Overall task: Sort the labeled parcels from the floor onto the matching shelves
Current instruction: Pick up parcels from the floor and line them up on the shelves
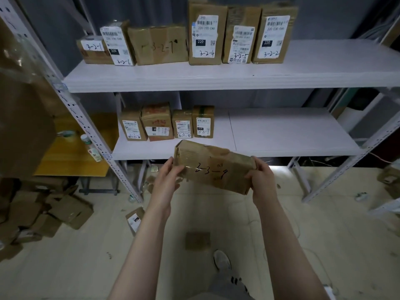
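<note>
Pale flooring (86, 267) runs under a white metal rack (86, 124) that stands against a dark grey wall. On the upper shelf (303, 70), six parcels (205, 33) stand in a row at the left and middle, hand-marked from left to right 3-2-1, 3-2-6, 3-2-7, 3-2-4, 3-2-5 and 3-2-2. On the lower shelf (281, 135), four parcels (166, 122) stand side by side at the far left; the marks 3-3-8 and 3-3-1 can be read on the two right ones, the others not clearly. Both hands hold a long brown parcel (214, 167) in the air just in front of the lower shelf's near edge, right of that row, with its left end higher than its right and 3-3-9 written on the near face. The left hand (166, 180) grips the left end with fingers curled under it, and the right hand (262, 178) clasps the right end. Left of the rack a yellow table (65, 156) carries a tape roll (67, 134) and a bottle (87, 144). A pile of boxes (43, 213) lies on the floor at the near left, and a small box (135, 219) lies alone beside the left forearm. A shoe (221, 259) shows between the arms.
</note>
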Available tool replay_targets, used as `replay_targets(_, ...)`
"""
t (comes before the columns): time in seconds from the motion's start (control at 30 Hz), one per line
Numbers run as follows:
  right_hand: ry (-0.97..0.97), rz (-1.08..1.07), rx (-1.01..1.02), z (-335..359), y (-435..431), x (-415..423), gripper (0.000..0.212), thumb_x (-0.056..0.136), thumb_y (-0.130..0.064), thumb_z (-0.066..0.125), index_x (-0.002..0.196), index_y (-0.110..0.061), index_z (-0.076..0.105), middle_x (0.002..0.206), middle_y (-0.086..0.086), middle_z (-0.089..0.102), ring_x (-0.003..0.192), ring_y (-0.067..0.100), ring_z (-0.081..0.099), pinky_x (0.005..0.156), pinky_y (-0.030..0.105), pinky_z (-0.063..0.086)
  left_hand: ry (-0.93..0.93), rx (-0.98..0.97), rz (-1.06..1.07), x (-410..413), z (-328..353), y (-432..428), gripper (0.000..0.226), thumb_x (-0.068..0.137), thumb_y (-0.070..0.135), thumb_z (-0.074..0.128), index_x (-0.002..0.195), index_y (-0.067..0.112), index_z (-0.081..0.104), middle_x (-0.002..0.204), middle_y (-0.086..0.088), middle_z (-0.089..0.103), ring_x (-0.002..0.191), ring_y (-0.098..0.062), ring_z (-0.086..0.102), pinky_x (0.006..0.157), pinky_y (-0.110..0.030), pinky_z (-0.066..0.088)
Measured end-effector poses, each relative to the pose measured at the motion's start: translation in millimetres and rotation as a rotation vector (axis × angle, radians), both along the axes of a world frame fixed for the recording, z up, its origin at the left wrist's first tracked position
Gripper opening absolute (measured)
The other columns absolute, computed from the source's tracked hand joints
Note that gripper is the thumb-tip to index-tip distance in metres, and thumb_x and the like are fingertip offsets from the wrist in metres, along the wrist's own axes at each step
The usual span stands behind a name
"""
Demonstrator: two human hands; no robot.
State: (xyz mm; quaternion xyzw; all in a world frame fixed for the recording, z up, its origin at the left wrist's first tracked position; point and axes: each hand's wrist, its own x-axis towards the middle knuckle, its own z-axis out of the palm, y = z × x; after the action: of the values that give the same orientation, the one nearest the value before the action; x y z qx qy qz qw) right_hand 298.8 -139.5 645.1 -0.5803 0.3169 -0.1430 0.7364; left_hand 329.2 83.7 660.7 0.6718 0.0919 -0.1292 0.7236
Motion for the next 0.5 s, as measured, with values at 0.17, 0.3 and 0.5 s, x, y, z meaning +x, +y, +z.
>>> replay_targets(0.17,0.058,-0.071,-0.065,-22.7,-58.7,62.3,0.063,0.073,0.023,0.042,0.127,-0.006,0.056,0.1,0.001,0.056,0.083,0.011,0.051,0.065,0.025,0.045,0.038,0.03,0.099,53.3,-0.9,-53.4,0.038,0.097,0.025,0.059,0.135,0.024,0.055,0.113,0.011,0.057,0.108,-0.013,0.054,0.086,-0.028,0.044)
replay_targets(0.3,0.133,-0.134,-0.091,-46.9,-107.8,119.8,0.061,0.074,0.022,0.044,0.127,-0.007,0.054,0.112,0.005,0.054,0.084,0.014,0.052,0.063,0.026,0.046,0.061,0.019,0.14,100.9,-3.6,-84.9,0.02,0.098,0.018,0.055,0.109,0.014,0.071,0.115,0.0,0.069,0.105,-0.015,0.064,0.084,-0.026,0.051)
replay_targets(0.5,0.304,-0.145,-0.274,-78.5,-158.8,199.9,0.041,0.092,0.003,0.041,0.131,-0.008,0.049,0.122,0.011,0.056,0.114,0.031,0.055,0.094,0.034,0.047,0.128,0.028,0.179,161.2,-9.1,-132.6,0.022,0.098,0.015,0.054,0.109,0.004,0.07,0.116,-0.006,0.069,0.108,-0.025,0.066,0.074,-0.027,0.052)
